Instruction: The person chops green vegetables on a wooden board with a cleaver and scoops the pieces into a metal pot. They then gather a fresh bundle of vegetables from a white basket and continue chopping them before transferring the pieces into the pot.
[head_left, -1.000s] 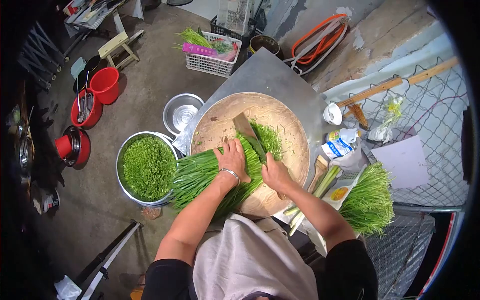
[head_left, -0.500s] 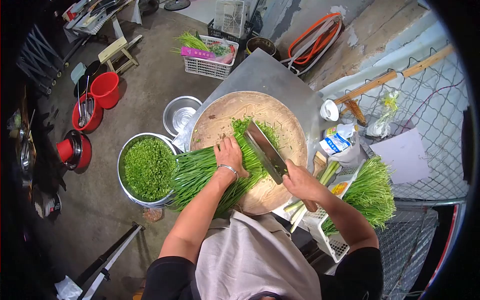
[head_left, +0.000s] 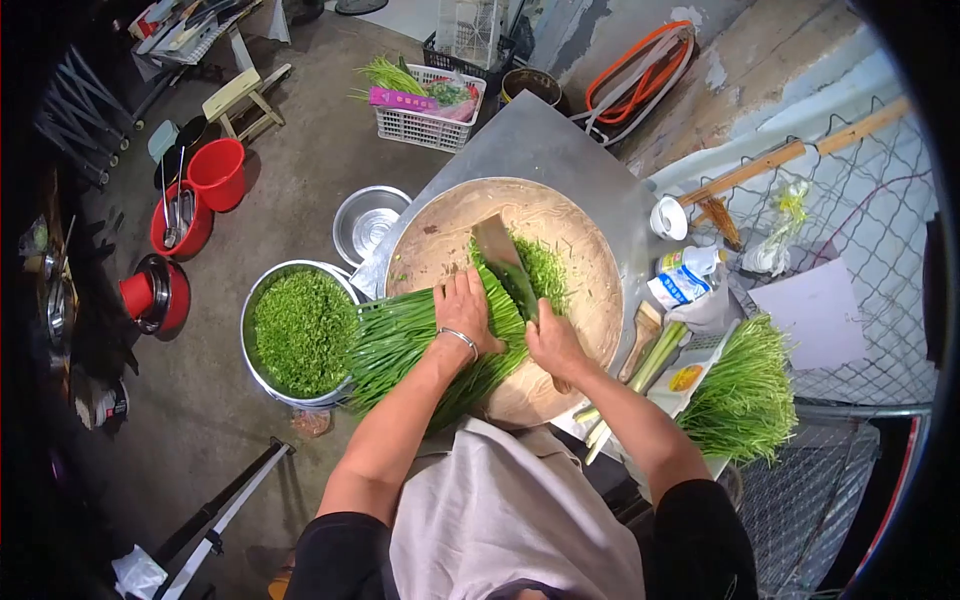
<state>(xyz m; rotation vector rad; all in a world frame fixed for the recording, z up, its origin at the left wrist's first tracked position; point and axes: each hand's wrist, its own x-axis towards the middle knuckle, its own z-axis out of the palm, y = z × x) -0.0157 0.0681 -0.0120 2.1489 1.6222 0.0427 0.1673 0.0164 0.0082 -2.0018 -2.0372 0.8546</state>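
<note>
My left hand [head_left: 463, 312] presses down on a thick bunch of garlic chives [head_left: 395, 335] lying across a round wooden chopping board [head_left: 430, 235]. In my right hand [head_left: 556, 345] is the handle of a cleaver [head_left: 500, 255], its broad blade at the cut end of the bunch, just right of my left fingers. Chopped chives [head_left: 544, 268] lie beyond the blade. The long ends of the bunch hang over the board's left side, beside a metal bucket [head_left: 248, 352] filled with chopped greens [head_left: 300, 315].
A metal bowl [head_left: 341, 228] sits left of the metal table [head_left: 520, 125]. At the right are a wooden-handled brush [head_left: 641, 338], a white bottle [head_left: 690, 280] and a basket of uncut chives [head_left: 745, 390]. Red buckets [head_left: 217, 175] stand on the floor at left.
My right hand has moved left and the cleaver has swung with it, its blade now close against the bunch. My left hand stays on the chives. The view has shifted slightly.
</note>
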